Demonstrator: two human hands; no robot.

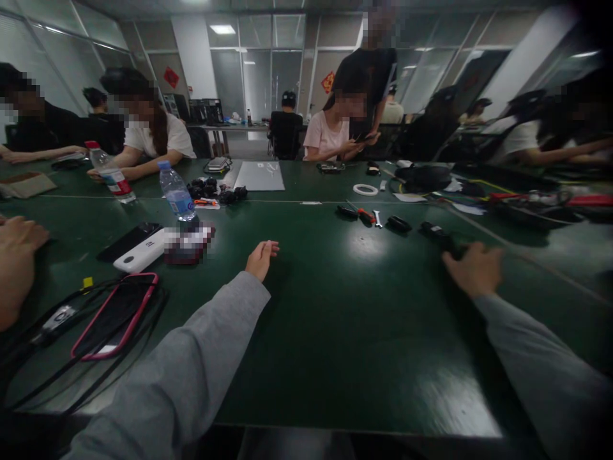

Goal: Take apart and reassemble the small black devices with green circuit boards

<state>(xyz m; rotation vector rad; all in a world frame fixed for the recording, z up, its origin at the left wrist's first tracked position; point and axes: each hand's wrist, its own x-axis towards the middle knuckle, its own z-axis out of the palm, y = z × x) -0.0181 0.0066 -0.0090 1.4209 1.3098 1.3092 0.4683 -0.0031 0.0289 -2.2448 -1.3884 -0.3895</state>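
My left hand (262, 259) is held over the green table (335, 332) with its fingers stretched out and nothing in them. Further right, my right hand (476, 269) is somewhat blurred, thumb and fingers apart. Just beyond its thumb lies a black object with a pale label (435, 231); whether the hand touches it I cannot tell. In a row to the left of that are a small black item (399, 223), a silver wrench (378, 219), a red-and-black handled tool (366, 216) and another black item (347, 212).
On the left lie a pink-rimmed phone (117, 316) with black cables, a white power bank (140, 250) and a black phone (129, 241). Two bottles, one blue-capped (178, 195), stand behind. A tape roll (365, 190) lies at centre back. Another person's hand (19, 255) rests left. Several people sit around.
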